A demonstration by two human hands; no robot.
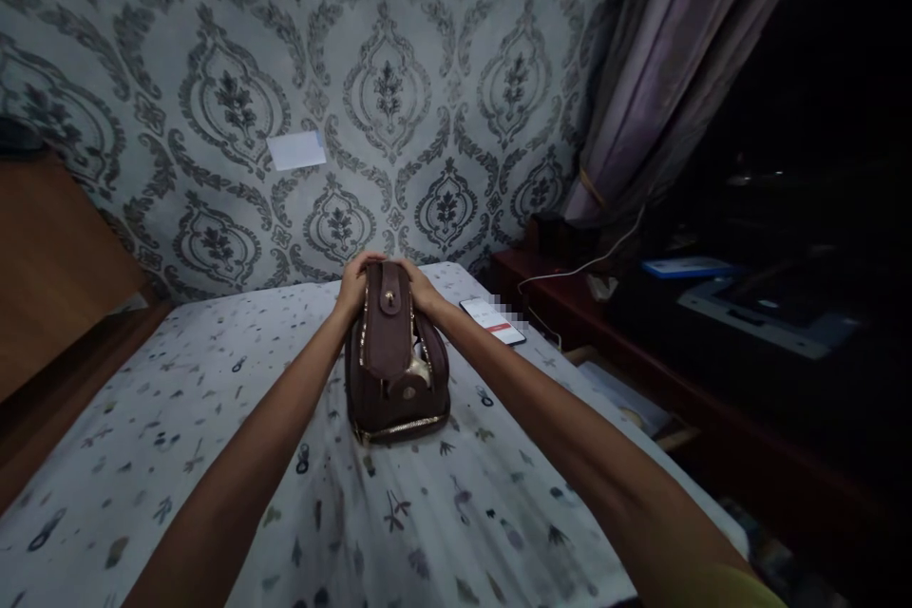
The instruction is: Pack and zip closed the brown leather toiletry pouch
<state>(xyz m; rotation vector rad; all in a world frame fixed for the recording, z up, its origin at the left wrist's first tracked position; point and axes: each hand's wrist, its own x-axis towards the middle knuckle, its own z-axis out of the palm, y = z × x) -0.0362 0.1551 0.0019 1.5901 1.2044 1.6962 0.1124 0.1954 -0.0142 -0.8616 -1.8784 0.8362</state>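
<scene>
A dark brown leather handbag (389, 328) stands in front of me on the patterned sheet. It has gold-coloured zips, a flap strap with a metal clasp and a round tab lower down. One zip on its right side is partly undone, and something pale shows in the gap. My left hand (357, 283) grips the bag's far top end from the left, with the fingers curled over the edge. From the right, my right hand (419, 287) holds the same end. The bag hides part of its fingers.
Right of the bag, a phone (495, 321) with a lit screen lies on the bed sheet (235, 418). A dark red desk (527, 277) with a white cable (605, 256) and a pulled-out drawer (627, 389) borders the bed. A wooden panel (57, 256) stands at left, patterned wall behind.
</scene>
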